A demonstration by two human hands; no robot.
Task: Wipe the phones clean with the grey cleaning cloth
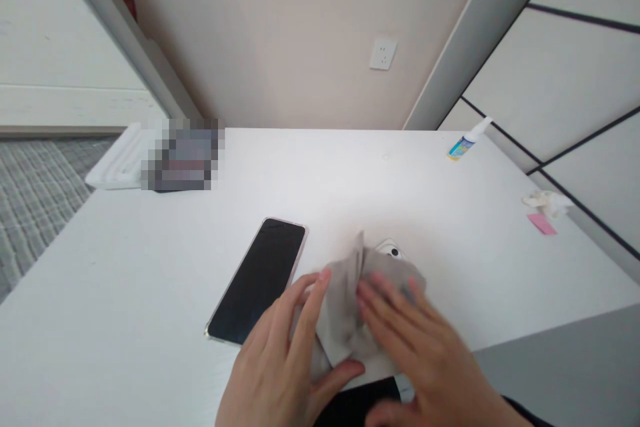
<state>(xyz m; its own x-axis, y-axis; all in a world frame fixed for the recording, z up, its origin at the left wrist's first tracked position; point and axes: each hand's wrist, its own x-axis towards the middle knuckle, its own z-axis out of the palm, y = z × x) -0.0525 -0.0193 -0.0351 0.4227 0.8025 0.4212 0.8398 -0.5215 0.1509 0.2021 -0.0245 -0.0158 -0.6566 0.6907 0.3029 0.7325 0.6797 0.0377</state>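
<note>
1. Left hand point(277, 353): half-open, curled against the side of a crumpled grey-beige soft cloth point(340, 320), grip or mere contact impossible to tell
2. Right hand point(417, 353): open, fingers spread flat on the cloth
3. Cloth bunched between both hands, mostly covering a white glossy object with a small dark round hole point(393, 250); uneven pressure could make that object slip out
4. Just beside the left hand, a face-up smartphone with a black glass screen and pale metallic frame point(257, 280); a knock from the knuckles or dragged cloth could shift it
5. Farther out on the white table point(350, 173), a small white spray bottle with a blue label point(465, 143), apparently on its side, and a crumpled white tissue point(545, 201) beside a pink paper slip point(541, 223) near the edge; a careless reach could send them over
</note>
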